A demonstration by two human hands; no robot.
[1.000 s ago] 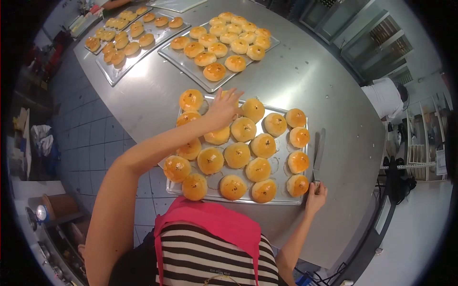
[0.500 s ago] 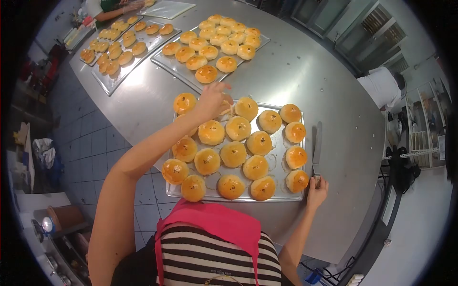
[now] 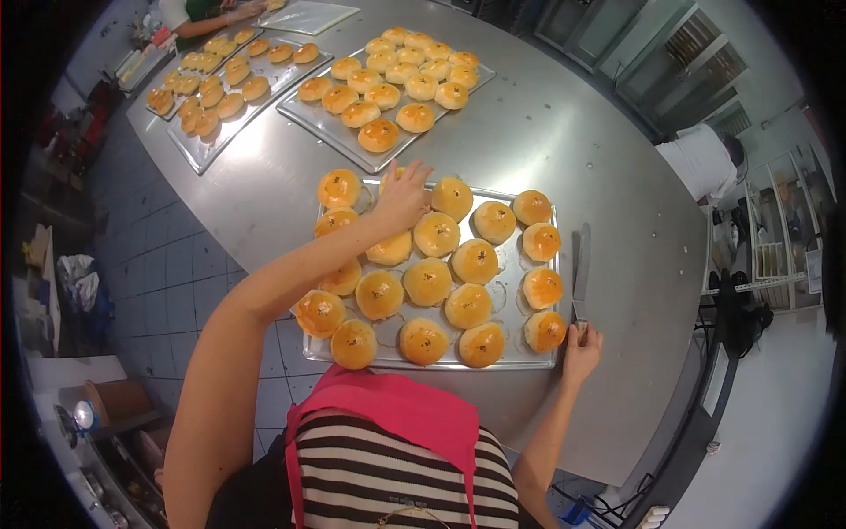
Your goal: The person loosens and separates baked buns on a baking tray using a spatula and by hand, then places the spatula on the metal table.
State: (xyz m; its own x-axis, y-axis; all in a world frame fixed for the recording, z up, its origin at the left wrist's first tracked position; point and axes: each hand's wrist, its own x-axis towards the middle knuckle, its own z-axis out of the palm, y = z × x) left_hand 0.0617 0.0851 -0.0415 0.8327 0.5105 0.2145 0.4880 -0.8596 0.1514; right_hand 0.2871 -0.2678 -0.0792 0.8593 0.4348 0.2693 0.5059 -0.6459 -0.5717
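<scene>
My left hand (image 3: 404, 198) is over the far edge of a metal baking tray (image 3: 520, 357), its fingers stretched and apart. Just beside and partly behind it is a golden bun (image 3: 388, 179); whether the hand touches it is hard to see. Rows of glossy round buns, some with dark specks on top, such as the bun (image 3: 429, 282), sit on the tray. My right hand (image 3: 582, 350), at the tray's near right corner, has its fingers closed on the handle of a long-bladed metal spatula (image 3: 582, 264), which lies along the tray's right side.
A second tray (image 3: 308, 123) full of buns stands farther back on the steel table (image 3: 634, 335). Left of it is a third tray (image 3: 198, 159) with smaller buns. At the far left, a co-worker's hand (image 3: 247, 11) is near an upper tray (image 3: 317, 16). Another person (image 3: 701, 163) is at right.
My left hand has shifted slightly right, and its fingers are more upright and spread. A bun now shows at its left. My right hand stays on the spatula.
</scene>
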